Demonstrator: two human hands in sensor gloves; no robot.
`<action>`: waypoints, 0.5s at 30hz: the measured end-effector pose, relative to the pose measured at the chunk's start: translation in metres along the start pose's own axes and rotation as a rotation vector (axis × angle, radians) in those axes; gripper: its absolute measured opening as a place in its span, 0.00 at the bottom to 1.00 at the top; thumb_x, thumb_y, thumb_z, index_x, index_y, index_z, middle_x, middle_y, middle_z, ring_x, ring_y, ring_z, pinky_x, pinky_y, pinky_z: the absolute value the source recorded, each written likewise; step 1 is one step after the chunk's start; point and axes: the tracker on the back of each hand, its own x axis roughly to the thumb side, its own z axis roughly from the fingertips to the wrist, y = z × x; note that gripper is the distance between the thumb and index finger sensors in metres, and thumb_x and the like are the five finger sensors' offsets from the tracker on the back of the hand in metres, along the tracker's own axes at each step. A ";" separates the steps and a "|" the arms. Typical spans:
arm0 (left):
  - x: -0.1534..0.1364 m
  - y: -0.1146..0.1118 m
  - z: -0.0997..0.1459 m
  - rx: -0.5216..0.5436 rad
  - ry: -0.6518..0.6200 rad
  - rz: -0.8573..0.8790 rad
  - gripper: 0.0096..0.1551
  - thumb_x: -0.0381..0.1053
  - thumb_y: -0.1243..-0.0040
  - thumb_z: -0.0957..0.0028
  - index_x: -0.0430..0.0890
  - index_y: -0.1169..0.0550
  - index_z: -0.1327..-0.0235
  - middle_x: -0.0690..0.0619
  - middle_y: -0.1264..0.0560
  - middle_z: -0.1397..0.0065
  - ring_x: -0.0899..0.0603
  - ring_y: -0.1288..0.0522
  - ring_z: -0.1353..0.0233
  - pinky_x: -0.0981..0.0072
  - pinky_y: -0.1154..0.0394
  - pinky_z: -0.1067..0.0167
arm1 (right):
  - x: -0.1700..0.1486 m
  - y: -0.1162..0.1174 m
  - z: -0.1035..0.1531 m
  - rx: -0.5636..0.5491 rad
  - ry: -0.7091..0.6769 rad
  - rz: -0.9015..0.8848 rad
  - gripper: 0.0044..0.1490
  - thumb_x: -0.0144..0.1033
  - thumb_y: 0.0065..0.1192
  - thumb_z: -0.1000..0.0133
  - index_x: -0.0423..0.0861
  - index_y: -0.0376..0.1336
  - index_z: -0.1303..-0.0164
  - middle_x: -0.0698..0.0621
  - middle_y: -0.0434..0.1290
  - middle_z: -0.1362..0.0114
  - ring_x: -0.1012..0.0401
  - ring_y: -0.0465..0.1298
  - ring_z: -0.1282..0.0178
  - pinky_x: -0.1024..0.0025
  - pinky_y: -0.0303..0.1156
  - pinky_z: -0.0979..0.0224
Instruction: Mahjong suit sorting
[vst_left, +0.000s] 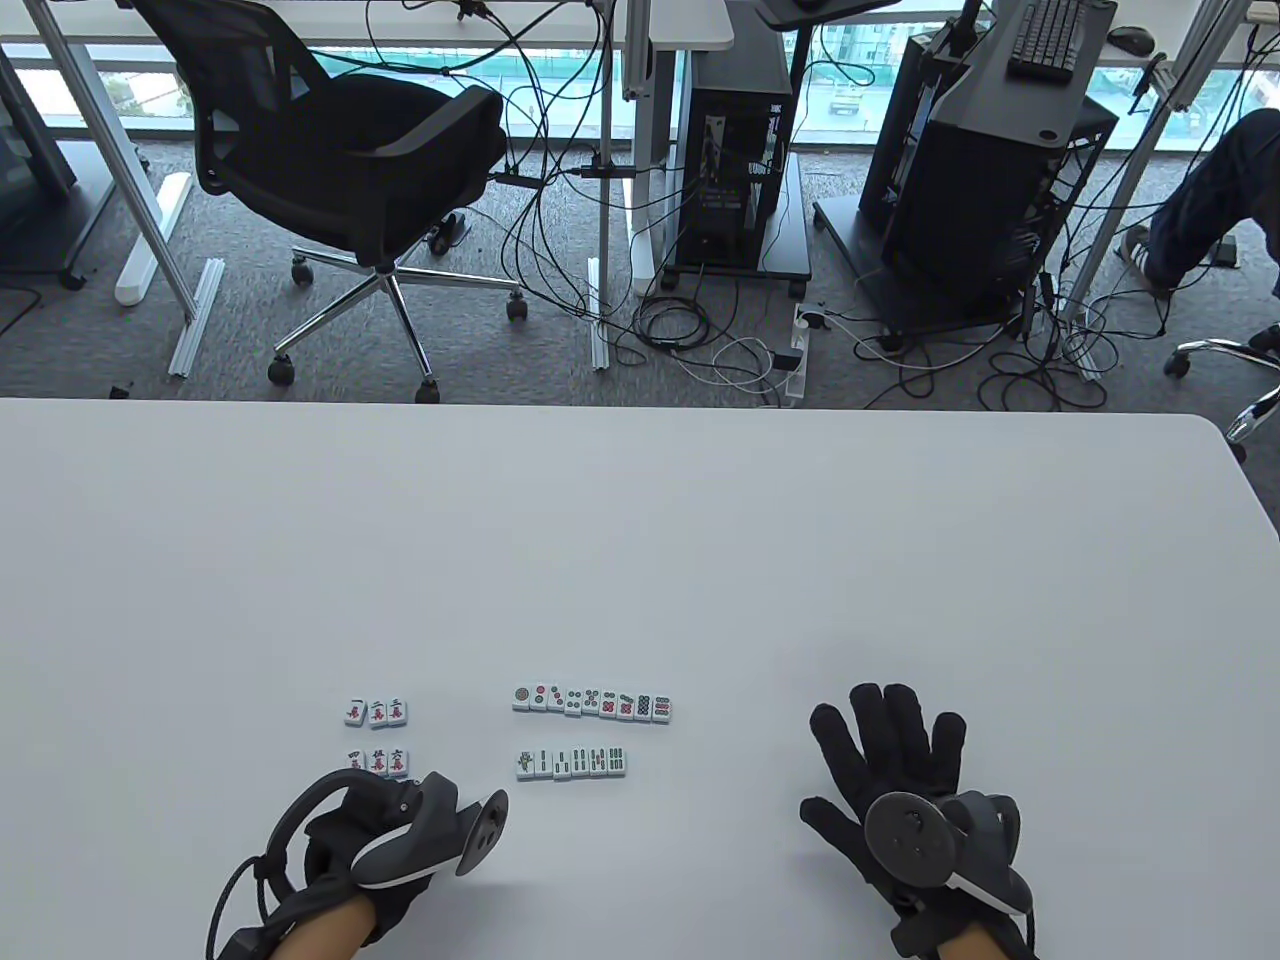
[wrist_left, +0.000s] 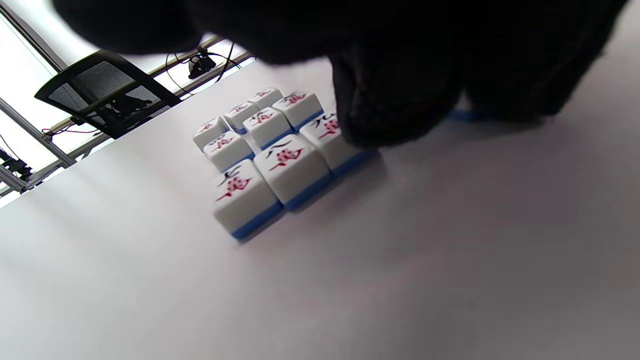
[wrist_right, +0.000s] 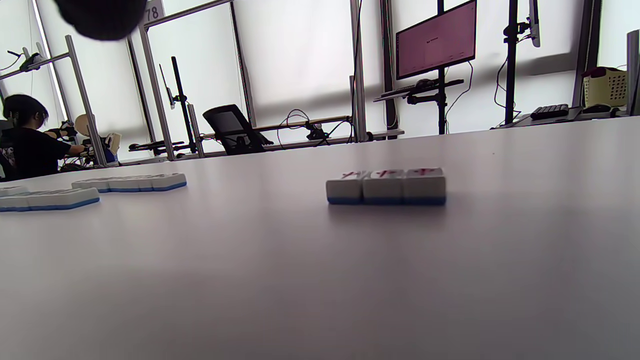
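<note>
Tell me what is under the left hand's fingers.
In the left wrist view, the left hand has a fingertip on the end of a row of red-character tiles. A blue tile edge peeks out further right; its face is covered.

Glossy plastic mahjong tiles, matt smooth table, knitted cloth gloves

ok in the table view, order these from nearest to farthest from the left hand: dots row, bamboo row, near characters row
1. Near characters row, just ahead of the left hand.
2. Bamboo row, to its right.
3. Dots row, right and farther back.
</note>
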 end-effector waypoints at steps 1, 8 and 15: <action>0.000 0.001 -0.001 0.002 -0.014 0.004 0.37 0.64 0.30 0.70 0.47 0.19 0.49 0.66 0.14 0.69 0.57 0.19 0.78 0.60 0.18 0.67 | 0.000 0.000 0.000 -0.001 0.001 -0.001 0.51 0.65 0.45 0.43 0.60 0.30 0.18 0.46 0.28 0.13 0.44 0.26 0.17 0.31 0.26 0.23; -0.013 0.028 -0.012 0.035 0.039 -0.017 0.36 0.64 0.30 0.69 0.47 0.18 0.49 0.66 0.14 0.68 0.57 0.19 0.78 0.60 0.18 0.66 | 0.000 0.000 -0.001 -0.004 0.001 -0.011 0.51 0.65 0.45 0.43 0.60 0.31 0.18 0.46 0.28 0.13 0.44 0.26 0.17 0.31 0.26 0.23; 0.003 0.075 -0.040 0.168 0.022 0.123 0.36 0.64 0.30 0.69 0.47 0.18 0.49 0.65 0.14 0.68 0.57 0.19 0.78 0.60 0.18 0.66 | 0.000 -0.001 -0.001 -0.013 -0.003 -0.025 0.51 0.65 0.45 0.43 0.60 0.30 0.18 0.46 0.28 0.13 0.44 0.25 0.17 0.31 0.26 0.23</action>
